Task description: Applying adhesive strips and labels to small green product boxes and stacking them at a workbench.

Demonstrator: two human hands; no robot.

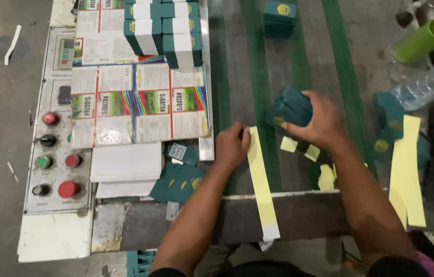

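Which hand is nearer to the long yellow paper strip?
Left. The left hand touches the top of the long yellow strip. The right hand is apart from it, to its right, holding a dark green box.

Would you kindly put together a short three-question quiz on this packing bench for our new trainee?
1. True or false: the right hand holds a dark green carton.
2. Which does the left hand touch? A) red push button B) long yellow strip C) clear plastic bottle
3. Fill in: the stacked green-and-white boxes sit on flat printed ____ sheets.

Key: 1 true; 2 B; 3 carton.
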